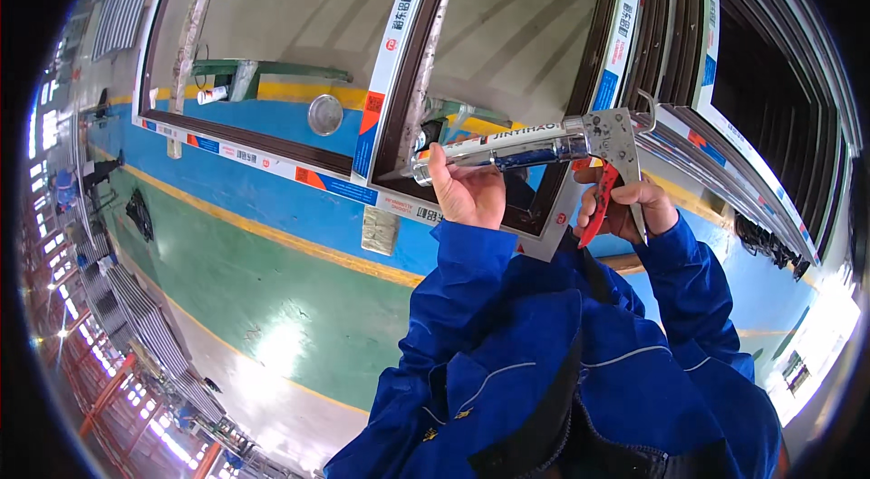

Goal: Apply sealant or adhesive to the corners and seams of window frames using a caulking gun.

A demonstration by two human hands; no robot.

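A caulking gun [535,145] with a silver barrel and a sealant tube in it lies across the near right part of a window frame [399,35]. My left hand [471,193] cradles the barrel's front end from below, thumb up along its side. Around the metal handle and red trigger [599,207] closes my right hand [625,212]. The pale nozzle [396,174] points left, at the inner corner where the upright bar meets the near rail. Whether its tip touches the frame I cannot tell. Printed protective film covers the frame's outer faces.
More dark frames [761,71] stand stacked at the right, close to my right arm. Under the frame are a green support [272,71] and a round silver-coloured object [325,115]. A black bag [139,214] lies on the floor at left. Striped profiles [149,316] lie farther off.
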